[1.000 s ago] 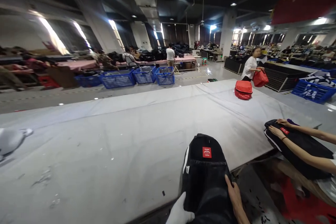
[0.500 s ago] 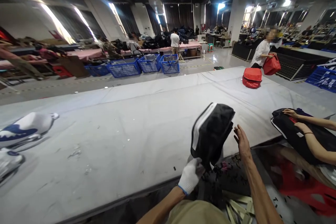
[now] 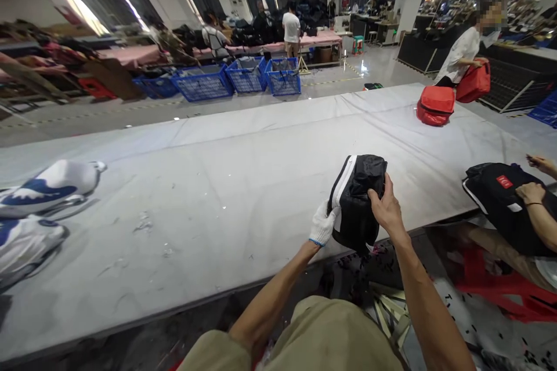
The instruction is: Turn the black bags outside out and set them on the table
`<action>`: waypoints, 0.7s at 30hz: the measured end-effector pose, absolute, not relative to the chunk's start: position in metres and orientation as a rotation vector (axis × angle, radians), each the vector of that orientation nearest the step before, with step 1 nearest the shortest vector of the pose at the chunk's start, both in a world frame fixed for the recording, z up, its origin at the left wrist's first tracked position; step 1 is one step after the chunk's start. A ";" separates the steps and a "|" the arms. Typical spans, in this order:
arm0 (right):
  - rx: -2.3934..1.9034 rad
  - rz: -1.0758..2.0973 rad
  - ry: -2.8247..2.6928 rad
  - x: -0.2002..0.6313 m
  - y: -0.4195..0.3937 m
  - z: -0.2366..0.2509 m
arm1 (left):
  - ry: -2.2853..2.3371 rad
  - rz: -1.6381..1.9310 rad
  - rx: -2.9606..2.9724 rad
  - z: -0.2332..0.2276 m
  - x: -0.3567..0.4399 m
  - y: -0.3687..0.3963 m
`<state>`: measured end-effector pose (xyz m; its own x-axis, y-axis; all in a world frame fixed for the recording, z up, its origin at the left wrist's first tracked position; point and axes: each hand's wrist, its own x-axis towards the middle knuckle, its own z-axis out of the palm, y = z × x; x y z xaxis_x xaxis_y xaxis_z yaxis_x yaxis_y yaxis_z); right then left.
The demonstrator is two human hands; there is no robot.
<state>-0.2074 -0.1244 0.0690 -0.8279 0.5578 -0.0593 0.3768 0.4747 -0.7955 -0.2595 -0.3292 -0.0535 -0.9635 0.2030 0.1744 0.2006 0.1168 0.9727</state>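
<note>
**Two hands grip a black bag at the counter's near edge**

Closest in, the person's knees in tan trousers fill the bottom of the view. Just beyond, the left hand (image 3: 322,225), in a white glove, is closed on the lower left side of a black bag (image 3: 355,200) with a white stripe. The bare right hand (image 3: 385,208) clamps its upper right side, fingers wrapped over the top, so the bag stands tilted up at the near edge of the grey counter (image 3: 217,185), apparently for a better look. To the right, a co-worker's hand (image 3: 530,192) rests on another black bag (image 3: 500,200). At far left lie white and blue bags (image 3: 47,185). Farther off, a red bag (image 3: 435,105) sits on the counter, a person beside it carrying another. Blue baskets (image 3: 243,75) line the floor beyond.
</note>
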 end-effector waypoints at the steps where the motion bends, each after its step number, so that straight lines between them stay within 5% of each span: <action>1: -0.823 1.242 -2.530 -0.210 -0.128 0.071 | 2.304 2.054 0.452 -0.057 -0.260 -0.332; 13: -0.822 0.877 -2.499 -0.226 -0.140 0.049 | 2.144 2.149 -0.041 -0.082 -0.240 -0.291; 21: -0.688 0.704 -2.653 -0.202 -0.140 0.051 | 2.778 1.746 0.477 -0.006 -0.295 -0.298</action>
<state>-0.2018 -0.1400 0.0514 -0.8362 0.5215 0.1696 0.3688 0.7638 -0.5297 -0.2950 -0.2983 -0.0060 -0.9437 0.1480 0.2957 0.3306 0.4087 0.8507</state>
